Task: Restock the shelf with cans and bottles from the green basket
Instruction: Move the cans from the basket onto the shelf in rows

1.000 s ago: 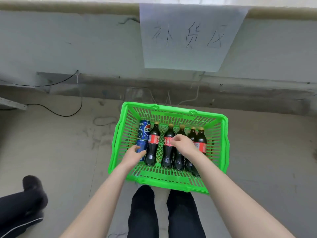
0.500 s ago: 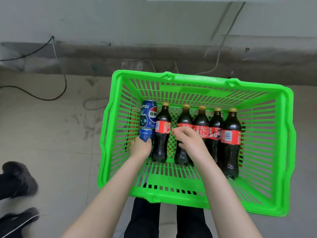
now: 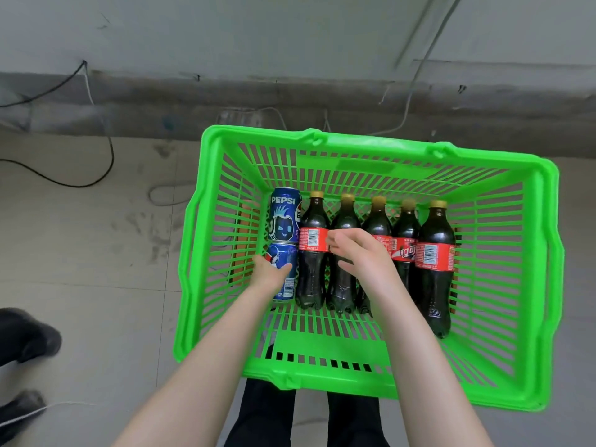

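Gripping: left hand [image 3: 269,275] blue Pepsi can [image 3: 285,257], right hand [image 3: 361,260] dark gold-capped bottle [image 3: 345,221].

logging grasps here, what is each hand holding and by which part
Left hand grips the nearer blue can around its middle. Right hand curls round the second bottle from the left at its red label.

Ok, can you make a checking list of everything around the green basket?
Surface: grey floor, scuffed.
Job's things: green basket holds two Pepsi cans end to end and five cola bottles lying side by side.
Clutter: brown piece behind the basket's left slats, unclear what.
Hands: left hand grips the nearer Pepsi can; right hand grips the second cola bottle from the left.
Cables: black cable on the floor; thin wires behind the basket.
Surroundings: grey wall; black shoes at left.
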